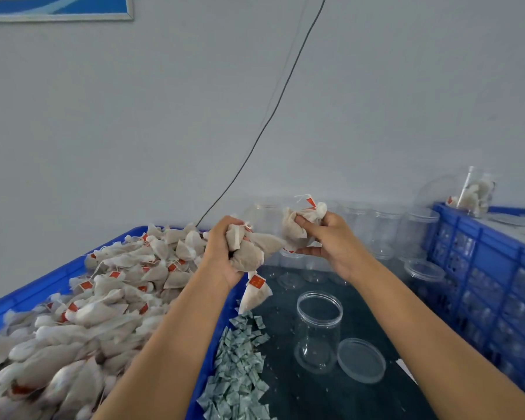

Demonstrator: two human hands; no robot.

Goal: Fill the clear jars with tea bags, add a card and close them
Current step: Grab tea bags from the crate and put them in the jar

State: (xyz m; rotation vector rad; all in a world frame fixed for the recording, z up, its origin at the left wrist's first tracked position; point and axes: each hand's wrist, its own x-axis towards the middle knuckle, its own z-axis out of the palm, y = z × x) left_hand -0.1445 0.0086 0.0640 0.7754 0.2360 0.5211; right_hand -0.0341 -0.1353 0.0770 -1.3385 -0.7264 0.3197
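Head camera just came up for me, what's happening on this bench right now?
A person is packing tea bags into jars. The left hand grips a bunch of tea bags above the blue tray heaped with them; the right hand holds a few more. An open jar stands empty below, its lid beside it.

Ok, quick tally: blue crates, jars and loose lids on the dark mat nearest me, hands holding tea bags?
Blue crates: 2, left crate, right crate
Open jar: 1
Loose lid: 1
Hands holding tea bags: 2, left hand, right hand
Total: 6
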